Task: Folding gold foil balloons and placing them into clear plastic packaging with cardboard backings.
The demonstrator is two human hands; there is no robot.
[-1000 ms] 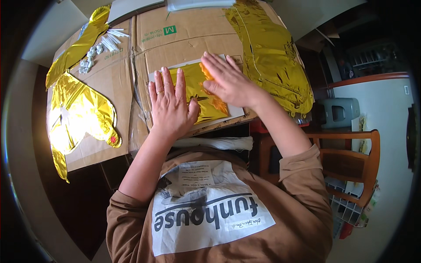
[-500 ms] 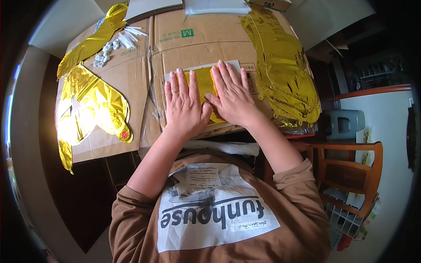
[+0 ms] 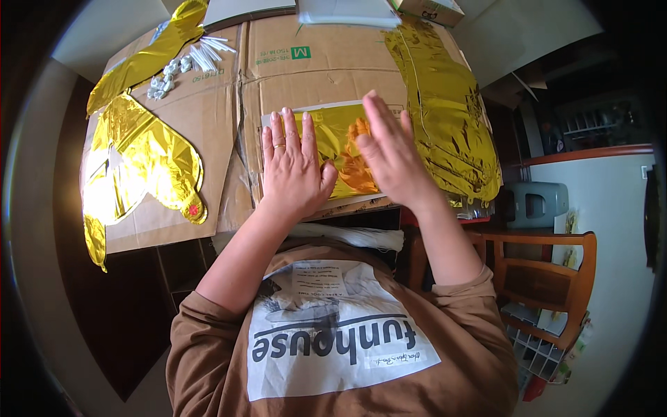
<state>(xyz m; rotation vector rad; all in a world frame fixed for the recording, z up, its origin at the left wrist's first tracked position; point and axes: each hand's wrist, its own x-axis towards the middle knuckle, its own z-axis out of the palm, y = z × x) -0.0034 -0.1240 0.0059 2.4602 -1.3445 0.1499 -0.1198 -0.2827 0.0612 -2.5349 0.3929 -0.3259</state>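
Observation:
My left hand [image 3: 292,170] lies flat, fingers stretched out, on a folded piece of shiny gold foil [image 3: 333,124] on the cardboard in front of me. A pale flat sheet [image 3: 265,121] shows at the foil's far left corner, partly under it. Raised just above the foil's right part, my right hand [image 3: 394,156] is tilted on edge with its fingers extended and nothing in it. Its orange reflection shows in the foil below.
Flattened cardboard [image 3: 306,76] covers the table. Gold foil balloons [image 3: 167,156] lie at left, more gold foil [image 3: 451,118] at right. Behind the left ones are white sticks [image 3: 205,54] and small whitish clumps [image 3: 162,85]. A wooden chair [image 3: 538,240] and grey stool [image 3: 549,203] stand right.
My right hand has lifted off the foil and shifted right, turning onto its edge and baring the foil's right part. My left hand has stayed flat in place.

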